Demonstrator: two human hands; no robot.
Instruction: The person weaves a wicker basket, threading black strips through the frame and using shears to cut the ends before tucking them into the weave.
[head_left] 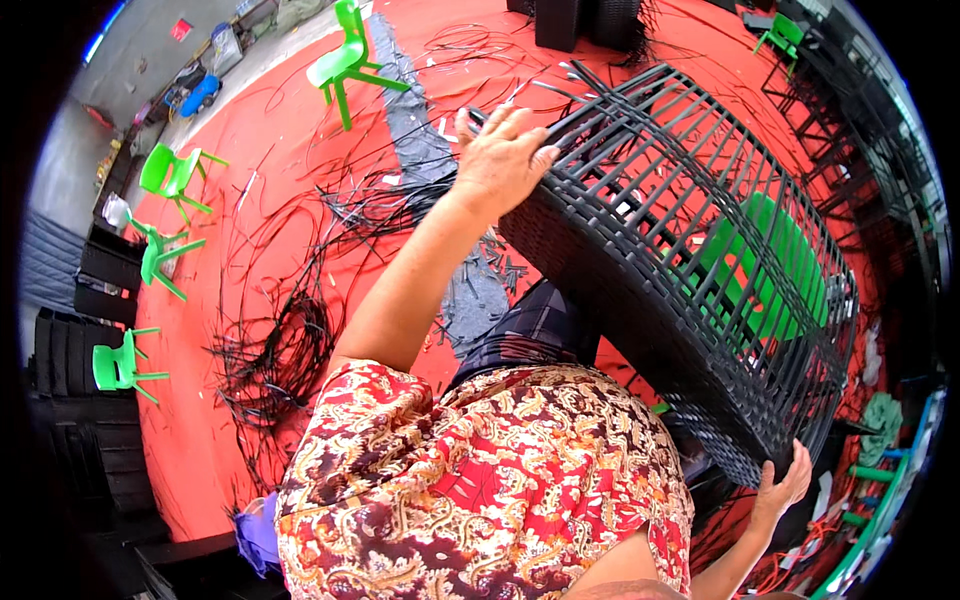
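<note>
- Black woven frame (pixel 640 300): my left hand (pixel 505 155) spreads over its upper-left corner; my right hand (pixel 785 482), half-curled, touches its lower corner. I can't tell whether either clamps.
- I'd brace both corners evenly.
- It tilts over the red floor covering's (pixel 180 440) right side.

The left hand (pixel 503 160) grips the black frame (pixel 620 275) by its far corner. The right hand (pixel 783 485) touches its near corner. Strands (pixel 300 335) litter the red floor (pixel 185 440).
</note>
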